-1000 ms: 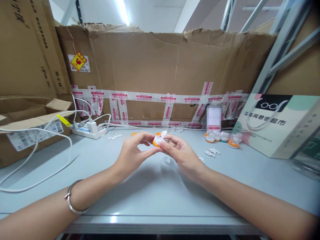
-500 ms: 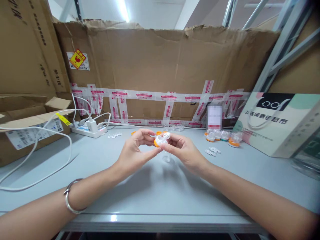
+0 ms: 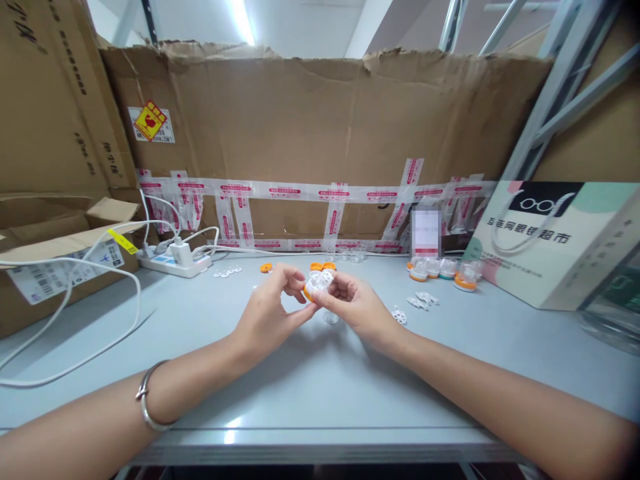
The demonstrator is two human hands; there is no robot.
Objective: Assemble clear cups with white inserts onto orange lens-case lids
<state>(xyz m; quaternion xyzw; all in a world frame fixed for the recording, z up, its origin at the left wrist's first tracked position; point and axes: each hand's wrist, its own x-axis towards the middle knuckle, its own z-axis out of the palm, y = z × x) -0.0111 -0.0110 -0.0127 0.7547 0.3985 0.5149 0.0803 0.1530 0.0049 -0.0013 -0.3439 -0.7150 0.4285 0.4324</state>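
Note:
Between both hands is a small round plastic case (image 3: 311,291) with an orange rim, with a white perforated piece (image 3: 325,279) at its upper right. My left hand (image 3: 273,310) pinches the orange rim side between thumb and fingers. On the other side, my right hand (image 3: 357,308) has its thumb against the case, its fingers curled behind. A clear cup (image 3: 330,318) stands on the table just below the hands. Orange rings (image 3: 267,268) lie behind them, and a loose white perforated piece (image 3: 399,315) is beside my right wrist.
Assembled clear cases (image 3: 419,270) with coloured rims stand at the back right, near white flat pieces (image 3: 423,301). Small white discs (image 3: 227,272) lie left, before a power strip (image 3: 175,265) with cables. Clear parts (image 3: 353,254) line the back. A paper bag (image 3: 545,247) stands right.
The case and both hands have shifted slightly left and down in view. The white piece, sticking up before, now sits lower against the case. A loose perforated piece now shows beside my right wrist.

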